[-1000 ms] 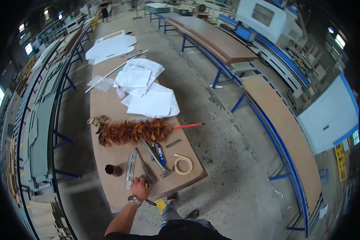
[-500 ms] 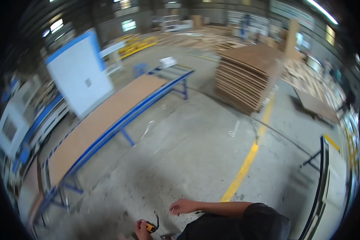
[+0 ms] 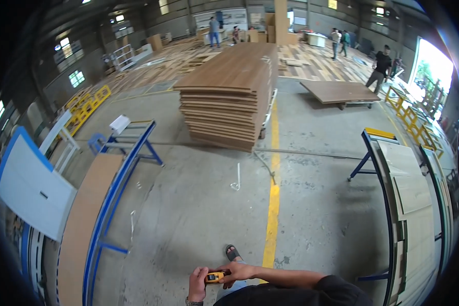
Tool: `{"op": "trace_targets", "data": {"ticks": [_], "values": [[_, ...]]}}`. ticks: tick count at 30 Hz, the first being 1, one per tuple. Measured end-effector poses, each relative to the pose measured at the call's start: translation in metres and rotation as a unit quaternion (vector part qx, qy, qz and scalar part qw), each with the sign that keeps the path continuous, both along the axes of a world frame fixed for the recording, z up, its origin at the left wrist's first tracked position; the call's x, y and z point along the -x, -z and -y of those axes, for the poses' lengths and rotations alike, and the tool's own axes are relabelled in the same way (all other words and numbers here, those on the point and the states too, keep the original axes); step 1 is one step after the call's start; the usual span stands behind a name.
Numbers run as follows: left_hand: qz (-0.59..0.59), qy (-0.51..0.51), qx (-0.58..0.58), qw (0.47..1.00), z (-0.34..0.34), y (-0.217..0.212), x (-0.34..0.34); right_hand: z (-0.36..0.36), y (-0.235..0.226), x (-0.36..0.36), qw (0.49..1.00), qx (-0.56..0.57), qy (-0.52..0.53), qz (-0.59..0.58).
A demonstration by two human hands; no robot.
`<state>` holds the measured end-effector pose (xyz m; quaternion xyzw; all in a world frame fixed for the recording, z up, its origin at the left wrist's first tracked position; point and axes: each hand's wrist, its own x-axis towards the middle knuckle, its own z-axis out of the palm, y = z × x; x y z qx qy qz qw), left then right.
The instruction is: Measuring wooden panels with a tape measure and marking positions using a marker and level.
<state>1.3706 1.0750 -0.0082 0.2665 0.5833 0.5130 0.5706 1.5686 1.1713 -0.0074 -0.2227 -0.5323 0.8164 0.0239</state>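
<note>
Two hands (image 3: 217, 278) on one yellow tape measure (image 3: 214, 277)

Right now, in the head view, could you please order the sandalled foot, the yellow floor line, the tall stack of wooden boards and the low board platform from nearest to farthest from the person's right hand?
From the right hand:
1. Sandalled foot, just ahead of the hand.
2. Yellow floor line, slightly right, running away.
3. Tall stack of wooden boards, straight ahead, mid-floor.
4. Low board platform, farther back, to the right.

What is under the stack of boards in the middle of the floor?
The board stack sits low over the concrete floor. A dark support shows at its right base, near the yellow line. The rest of its underside is hidden.
</note>
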Motion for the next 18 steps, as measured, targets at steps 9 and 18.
{"op": "trace_targets", "data": {"ticks": [9, 18], "values": [[0.074, 0.335, 0.054, 0.938, -0.303, -0.016, -0.067, -0.200, 0.001, -0.085, 0.929, -0.005, 0.337, 0.154], [0.052, 0.604, 0.020, 0.795, -0.554, -0.017, -0.115, -0.377, 0.020, -0.125, 0.880, 0.032, 0.470, 0.057]]}}
